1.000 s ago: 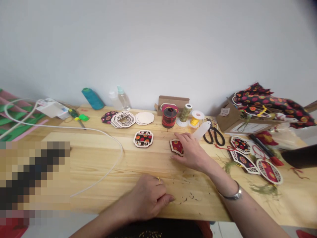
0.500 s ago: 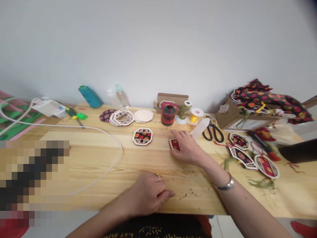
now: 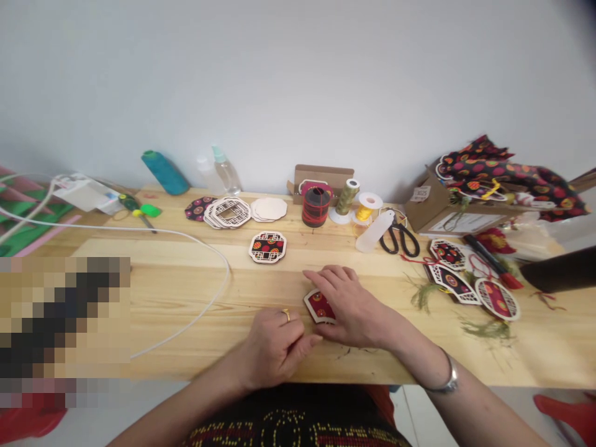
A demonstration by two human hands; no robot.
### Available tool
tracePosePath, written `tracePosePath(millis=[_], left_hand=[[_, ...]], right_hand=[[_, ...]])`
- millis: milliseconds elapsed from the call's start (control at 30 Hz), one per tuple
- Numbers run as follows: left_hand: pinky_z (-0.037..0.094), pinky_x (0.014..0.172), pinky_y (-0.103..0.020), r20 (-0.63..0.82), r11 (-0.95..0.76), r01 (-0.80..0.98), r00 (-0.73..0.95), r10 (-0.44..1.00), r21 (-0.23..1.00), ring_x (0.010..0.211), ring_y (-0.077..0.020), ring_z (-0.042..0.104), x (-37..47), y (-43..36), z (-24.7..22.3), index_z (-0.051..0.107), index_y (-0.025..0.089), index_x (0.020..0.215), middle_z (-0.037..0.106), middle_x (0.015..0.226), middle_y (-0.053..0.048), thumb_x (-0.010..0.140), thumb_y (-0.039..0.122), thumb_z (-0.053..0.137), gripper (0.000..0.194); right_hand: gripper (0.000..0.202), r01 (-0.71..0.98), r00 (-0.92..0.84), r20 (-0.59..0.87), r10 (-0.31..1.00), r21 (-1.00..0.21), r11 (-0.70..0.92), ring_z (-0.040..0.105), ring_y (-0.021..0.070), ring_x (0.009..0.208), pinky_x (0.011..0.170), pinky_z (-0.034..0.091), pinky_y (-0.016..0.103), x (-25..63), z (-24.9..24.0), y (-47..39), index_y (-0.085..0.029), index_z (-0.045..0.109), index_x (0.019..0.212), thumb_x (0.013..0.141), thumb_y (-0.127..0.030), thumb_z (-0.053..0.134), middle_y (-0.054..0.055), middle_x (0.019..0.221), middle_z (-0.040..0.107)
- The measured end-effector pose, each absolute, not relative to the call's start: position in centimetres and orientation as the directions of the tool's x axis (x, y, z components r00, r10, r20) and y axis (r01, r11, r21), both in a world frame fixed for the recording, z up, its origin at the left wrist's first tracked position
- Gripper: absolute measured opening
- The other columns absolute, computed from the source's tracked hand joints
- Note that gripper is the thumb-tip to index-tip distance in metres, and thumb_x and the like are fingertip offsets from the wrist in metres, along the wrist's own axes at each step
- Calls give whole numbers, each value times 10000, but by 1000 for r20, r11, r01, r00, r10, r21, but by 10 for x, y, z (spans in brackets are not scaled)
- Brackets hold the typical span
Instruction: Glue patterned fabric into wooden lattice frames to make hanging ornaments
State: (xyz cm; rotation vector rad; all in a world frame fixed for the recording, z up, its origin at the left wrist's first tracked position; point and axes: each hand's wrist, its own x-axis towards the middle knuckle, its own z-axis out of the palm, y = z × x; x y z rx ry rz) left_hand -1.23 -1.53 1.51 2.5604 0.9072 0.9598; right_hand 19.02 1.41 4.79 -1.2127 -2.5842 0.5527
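Under my right hand (image 3: 351, 307) lies a dark red patterned piece with a pale rim (image 3: 320, 308), flat on the table; my fingers and thumb are round it and cover its right part. My left hand (image 3: 279, 347), with a ring on one finger, rests near the table's front edge with its fingers curled, just left of that piece; nothing shows in it. Farther back sits an octagonal piece with black flowered fabric and a pale lattice frame (image 3: 267, 248), touched by neither hand.
Behind are stacked lattice frames (image 3: 231, 212), pale blanks (image 3: 270, 209), a red-black spool (image 3: 315, 207), a yellow spool (image 3: 367, 208) and black-handled scissors (image 3: 400, 239). Finished-looking ornaments (image 3: 497, 298) and a cardboard box (image 3: 437, 205) stand right. A white cable (image 3: 226, 267) curves across the left.
My right hand has come nearer to me and slightly left, bringing the red piece with it toward my left hand. The view has shifted slightly. My left hand stays curled.
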Motion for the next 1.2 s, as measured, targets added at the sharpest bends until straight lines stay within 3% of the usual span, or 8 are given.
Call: tracePosePath(millis=[133, 200, 300, 400, 633, 1200], left_hand=[[360, 523, -268, 529, -714, 526, 483, 697, 461, 554, -126, 485, -12, -14, 12, 486, 185, 664, 532, 601, 2, 881, 237, 552, 233], [462, 677, -302, 546, -689, 550, 432, 718, 471, 761, -174, 568, -10, -12, 12, 554, 161, 829, 625, 805, -57, 840, 251, 624, 115], [441, 927, -451, 535, -689, 585, 450, 715, 428, 1061, -261, 516, -8, -9, 11, 539, 145, 1145, 626, 1125, -118, 803, 317, 686, 410], [403, 975, -500, 505, -695, 606, 491, 710, 387, 1132, -287, 462, -6, -6, 7, 469, 144, 1285, 606, 1224, -123, 792, 363, 699, 586], [391, 963, -516, 436, -660, 629, 501, 748, 410, 1154, -303, 424, -6, -7, 0, 434, 173, 1348, 616, 1228, -106, 804, 400, 678, 638], [388, 928, -498, 397, -658, 635, 526, 752, 405, 1095, -280, 454, -5, -7, -3, 502, 179, 1262, 646, 1150, -84, 840, 279, 640, 455]], right_hand=[[767, 714, -505, 163, 848, -473, 516, 391, 302, 1252, 1042, 346, 510, 206, 45, -2, -167, 316, 1434, 787, -402, 654, 149, 1346, 491], [651, 744, -396, 219, 892, -493, 451, 421, 292, 1223, 1018, 387, 501, 216, 39, -11, -179, 389, 1388, 818, -364, 643, 144, 1292, 525], [498, 745, -304, 268, 914, -531, 404, 452, 291, 1181, 986, 427, 497, 226, 24, -26, -180, 506, 1281, 827, -324, 651, 136, 1198, 572], [426, 727, -257, 327, 910, -555, 405, 472, 285, 1155, 977, 433, 506, 226, 10, -36, -197, 548, 1236, 836, -305, 649, 120, 1154, 599], [395, 729, -234, 345, 909, -557, 399, 483, 276, 1118, 963, 440, 495, 219, 5, -38, -201, 588, 1203, 825, -282, 669, 98, 1130, 639], [345, 733, -259, 316, 913, -551, 399, 498, 291, 1110, 924, 452, 503, 220, 5, -38, -209, 611, 1182, 844, -267, 645, 101, 1126, 657]])
